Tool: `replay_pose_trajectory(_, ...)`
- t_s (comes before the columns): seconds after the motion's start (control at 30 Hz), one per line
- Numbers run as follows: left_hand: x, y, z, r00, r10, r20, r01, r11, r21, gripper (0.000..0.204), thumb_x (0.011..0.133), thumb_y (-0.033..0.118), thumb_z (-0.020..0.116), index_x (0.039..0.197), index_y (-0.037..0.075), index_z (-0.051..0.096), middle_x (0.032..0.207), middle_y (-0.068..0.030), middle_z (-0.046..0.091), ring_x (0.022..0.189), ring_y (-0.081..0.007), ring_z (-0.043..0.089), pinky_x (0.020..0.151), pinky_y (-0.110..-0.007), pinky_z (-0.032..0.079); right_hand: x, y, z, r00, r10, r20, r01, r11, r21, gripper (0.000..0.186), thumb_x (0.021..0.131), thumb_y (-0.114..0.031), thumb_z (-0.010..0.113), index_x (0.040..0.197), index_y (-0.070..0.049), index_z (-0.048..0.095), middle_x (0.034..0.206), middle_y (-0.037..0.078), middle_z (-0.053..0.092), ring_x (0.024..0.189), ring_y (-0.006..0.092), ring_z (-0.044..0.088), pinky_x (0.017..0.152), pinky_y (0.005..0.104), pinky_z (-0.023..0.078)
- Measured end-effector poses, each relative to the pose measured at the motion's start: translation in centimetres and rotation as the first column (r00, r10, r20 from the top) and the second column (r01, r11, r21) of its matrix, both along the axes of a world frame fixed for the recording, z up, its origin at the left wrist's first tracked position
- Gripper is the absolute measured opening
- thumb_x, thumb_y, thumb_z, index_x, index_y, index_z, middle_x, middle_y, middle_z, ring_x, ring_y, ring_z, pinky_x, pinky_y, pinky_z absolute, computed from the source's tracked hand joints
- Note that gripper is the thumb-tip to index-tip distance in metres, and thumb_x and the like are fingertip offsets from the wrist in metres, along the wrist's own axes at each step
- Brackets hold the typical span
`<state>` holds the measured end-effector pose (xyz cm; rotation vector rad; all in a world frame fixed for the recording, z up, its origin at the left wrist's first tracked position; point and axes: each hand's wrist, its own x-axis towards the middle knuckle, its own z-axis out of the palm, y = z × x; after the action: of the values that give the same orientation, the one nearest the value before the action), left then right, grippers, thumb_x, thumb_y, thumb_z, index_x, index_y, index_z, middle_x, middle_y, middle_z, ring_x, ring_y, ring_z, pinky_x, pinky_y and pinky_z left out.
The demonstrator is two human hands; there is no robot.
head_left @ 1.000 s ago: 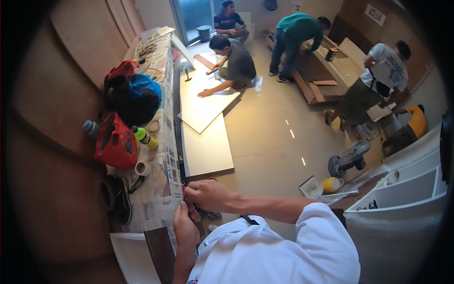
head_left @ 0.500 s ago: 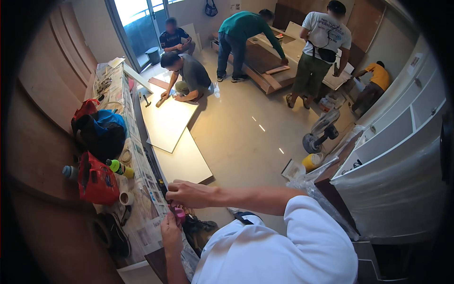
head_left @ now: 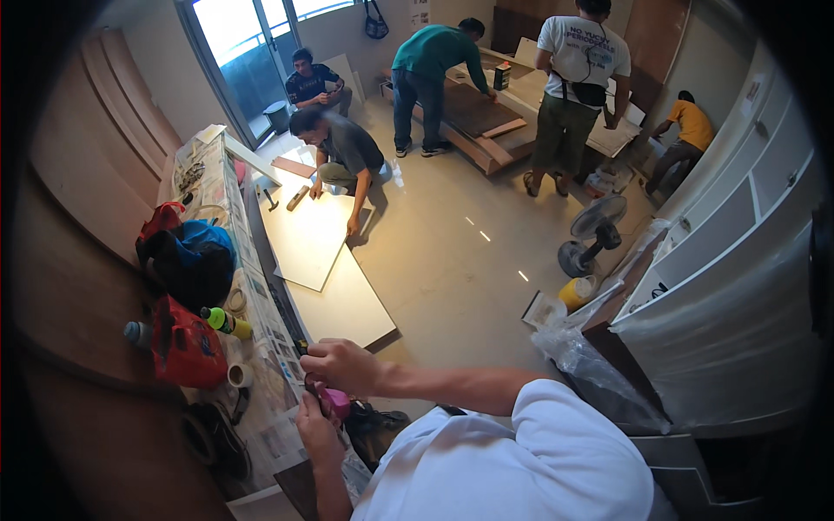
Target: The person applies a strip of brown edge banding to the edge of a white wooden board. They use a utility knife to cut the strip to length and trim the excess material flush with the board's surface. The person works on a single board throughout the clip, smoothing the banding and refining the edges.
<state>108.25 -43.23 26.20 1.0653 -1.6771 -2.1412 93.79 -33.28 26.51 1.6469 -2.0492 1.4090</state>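
Close together at the lower middle, beside the paper-covered bench, are my two hands. My left hand is closed, its fingers curled near a small pink object whose kind is unclear. Just above it my right hand is closed too, fingertips pinched downward at a small dark piece between the hands. What each hand grips is mostly hidden by the fingers. A black bag-like item is partly visible behind the pink object.
On the bench lie a red bag, a blue-black bag, a yellow-green bottle, a tape roll and shoes. White boards and a crouching person are ahead. A fan stands right.
The crouching person's hand has left the wooden block on the board and now touches the board's edge. More of the pink object shows beside my hands, which stay close together.
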Motion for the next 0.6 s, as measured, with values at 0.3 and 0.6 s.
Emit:
replay_pose_trajectory(0.3,2.9,-3.5,-0.2,0.919,-0.341,0.195,0.391,0.841,-0.374,0.046,0.114,0.04,0.044,0.118,0.003,0.071,0.069,0.0082,0.041,0.057,-0.0038,0.036,0.051,-0.024,0.028,-2.2,0.7,0.6,0.948,0.221,0.23,-0.221,0.975,-0.025,0.012,0.082,-0.005,0.075,0.087,-0.002,0.065,0.084,0.014,0.067,0.083,0.0339,0.069,0.076,0.0441,0.056)
replay_pose_trajectory(0.6,1.8,-3.1,1.1,0.959,-0.219,0.18,0.279,0.843,-0.46,0.048,0.114,0.04,0.041,0.113,0.002,0.07,0.067,0.008,0.04,0.057,-0.0043,0.036,0.052,-0.025,0.029,-1.0,-0.8,0.4,0.984,0.075,0.164,-0.063,0.995,-0.077,0.011,0.087,-0.008,0.072,0.089,-0.003,0.062,0.088,0.015,0.064,0.079,0.0375,0.067,0.072,0.0465,0.054)
